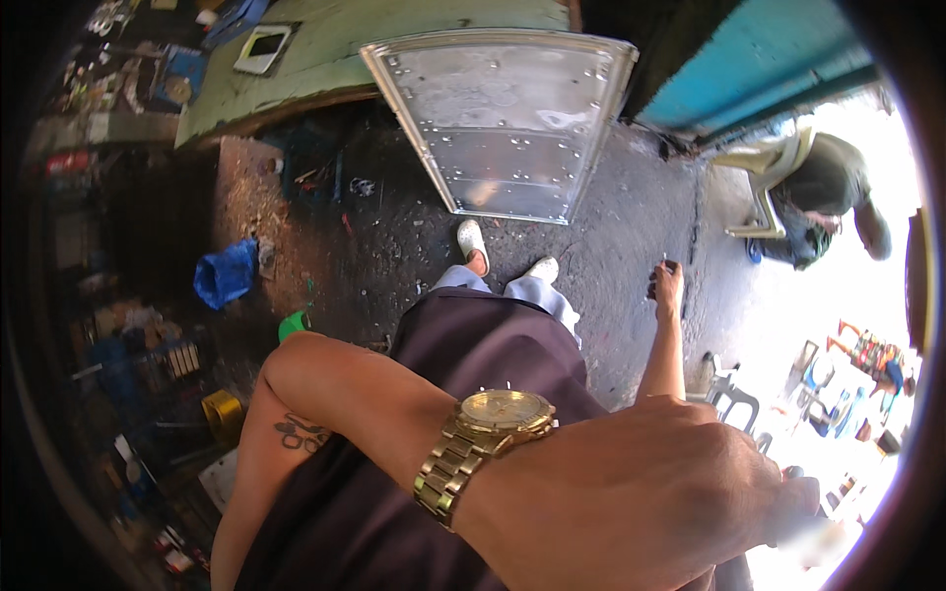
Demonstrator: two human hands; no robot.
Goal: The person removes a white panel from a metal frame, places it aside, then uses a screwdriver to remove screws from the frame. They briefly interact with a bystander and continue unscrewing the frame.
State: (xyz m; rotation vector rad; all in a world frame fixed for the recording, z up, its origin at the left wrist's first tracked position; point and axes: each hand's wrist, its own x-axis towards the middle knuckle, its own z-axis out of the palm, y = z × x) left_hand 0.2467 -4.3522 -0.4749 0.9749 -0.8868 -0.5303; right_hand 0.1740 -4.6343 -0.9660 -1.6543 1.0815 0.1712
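My left forearm, with a gold wristwatch [505,411] on it, crosses in front of my body toward the lower right. At its end my left hand [680,492] is large and close, back up, fingers curled. A pale blur covers its fingertips, so anything held there is hidden. Beyond it my right arm reaches out over the floor. The fingers of my right hand [668,283] are bent inward, with a tiny pale thing at their tips, too small to name. Ahead of my feet stands a silvery metal panel [493,94] with a raised frame and rivet-like dots; neither hand touches it.
Behind the panel is a green bench top [335,74]. A blue container [225,274] and a yellow one [223,418] are among clutter on the left. At right, a person [838,177] is by a plastic chair [764,182], below a turquoise surface [759,69].
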